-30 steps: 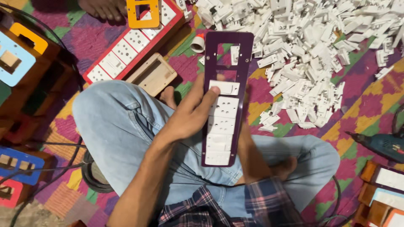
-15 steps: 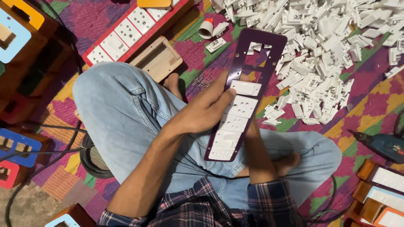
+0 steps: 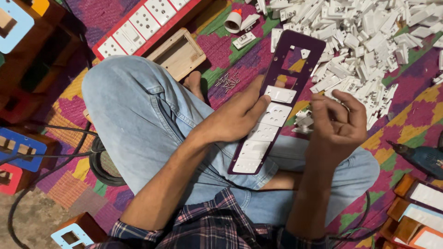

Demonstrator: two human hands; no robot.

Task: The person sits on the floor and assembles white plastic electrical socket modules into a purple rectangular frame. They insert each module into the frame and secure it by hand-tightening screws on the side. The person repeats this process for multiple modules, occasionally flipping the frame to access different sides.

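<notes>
On the lap of a seated person in light blue jeans (image 3: 138, 120) and a plaid shirt (image 3: 203, 226): one long purple faceplate (image 3: 295, 50), tilted, lower end resting on the thigh, upper end reaching toward the floor heap. Five white switch and socket modules (image 3: 267, 129) sit in its lower openings; the upper two openings stand unfilled. Left hand (image 3: 235, 120): lies against the plate's left edge, fingers spread, thumb and fingertips pressing on the upper white modules. Right hand (image 3: 339, 122): just right of the plate, fingers curled together around a small white module (image 3: 304, 122); how firmly it is pinched cannot be told. Beside the left knee, on the patterned mat (image 3: 415, 110): a small scatter of screws (image 3: 227, 81), a bare foot (image 3: 196, 83), a shallow wooden box (image 3: 177, 53). Beyond these: a red faceplate (image 3: 138, 27) filled with white modules, lying diagonally; a white lamp holder with orange tip (image 3: 234, 19). Far right: a large heap of loose white modules (image 3: 369, 37) covering the mat. Right margin: a blue-green power drill (image 3: 422, 157), wooden boxes with pale plates (image 3: 420, 207). Left margin: wooden boxes with blue and red plates (image 3: 16, 152), black cable (image 3: 97, 161) coiled near the hip.
</notes>
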